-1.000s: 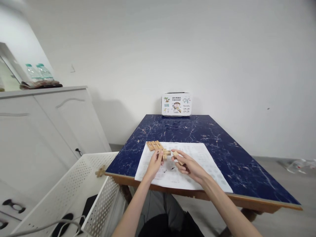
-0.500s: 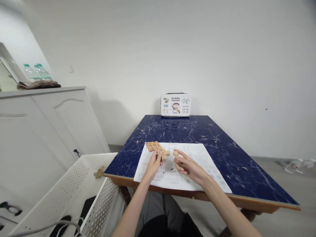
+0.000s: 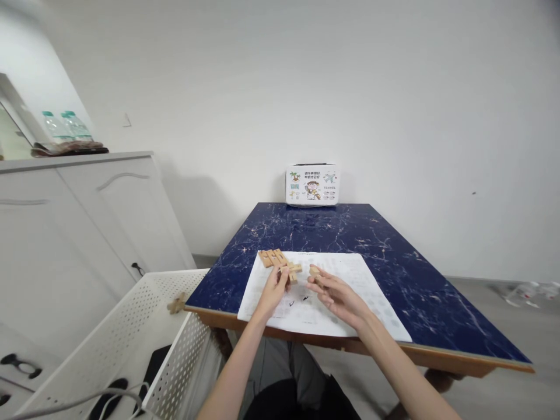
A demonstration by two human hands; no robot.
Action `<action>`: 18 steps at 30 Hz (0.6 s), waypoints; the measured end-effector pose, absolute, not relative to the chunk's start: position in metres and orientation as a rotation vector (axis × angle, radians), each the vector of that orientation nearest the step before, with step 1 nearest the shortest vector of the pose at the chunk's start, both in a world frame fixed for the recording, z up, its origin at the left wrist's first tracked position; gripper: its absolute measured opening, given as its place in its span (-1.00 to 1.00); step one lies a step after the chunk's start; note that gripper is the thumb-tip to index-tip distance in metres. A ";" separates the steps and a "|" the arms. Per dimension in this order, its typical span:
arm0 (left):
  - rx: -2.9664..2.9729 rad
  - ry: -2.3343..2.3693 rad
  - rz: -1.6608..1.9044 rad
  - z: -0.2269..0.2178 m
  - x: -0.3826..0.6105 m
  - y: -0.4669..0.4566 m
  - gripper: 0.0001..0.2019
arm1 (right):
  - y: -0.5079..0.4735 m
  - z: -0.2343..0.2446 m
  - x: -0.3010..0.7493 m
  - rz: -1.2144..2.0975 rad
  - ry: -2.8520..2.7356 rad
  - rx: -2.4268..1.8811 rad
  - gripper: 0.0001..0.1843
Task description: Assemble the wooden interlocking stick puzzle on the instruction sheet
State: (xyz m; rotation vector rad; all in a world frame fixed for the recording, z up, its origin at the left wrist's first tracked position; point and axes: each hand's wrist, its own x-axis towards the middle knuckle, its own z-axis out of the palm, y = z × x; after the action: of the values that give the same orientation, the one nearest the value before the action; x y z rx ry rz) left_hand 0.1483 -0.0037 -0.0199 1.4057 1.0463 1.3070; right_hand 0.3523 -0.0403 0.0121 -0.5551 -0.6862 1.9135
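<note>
My left hand [image 3: 276, 287] is closed on a small group of joined light wooden blocks [image 3: 294, 269], just above the white sheet [image 3: 350, 274]. To its right, my right hand [image 3: 335, 294] pinches a separate light wooden block [image 3: 314, 272] between thumb and fingers. A gap lies between the two held pieces. Several darker notched wooden blocks [image 3: 272, 258] rest side by side at the sheet's upper left corner, beyond my left hand. Two small black marks or bits [image 3: 305, 298] show on the sheet between my hands; I cannot tell which.
The sheet lies on a blue marbled table [image 3: 324, 230]. At its far edge a white printed box [image 3: 312, 185] stands against the wall. On the left are a white perforated basket [image 3: 175, 344] holding a wooden piece [image 3: 177, 303] and cables, and a white cabinet [image 3: 100, 216] with bottles on top.
The block in my right hand has turned and shifted slightly right. The joined blocks in my left hand have tilted a little.
</note>
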 end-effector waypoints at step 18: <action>1.441 0.980 1.277 -0.017 0.149 -0.005 -0.43 | -0.038 -0.004 0.347 2.064 -0.652 -0.470 -0.64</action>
State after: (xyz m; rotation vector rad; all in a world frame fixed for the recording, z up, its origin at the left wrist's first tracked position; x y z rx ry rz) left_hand 0.1488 -0.0050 -0.0174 1.4415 0.9803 1.2769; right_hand 0.3473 -0.0380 -0.0038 -0.4703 -0.6518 2.0641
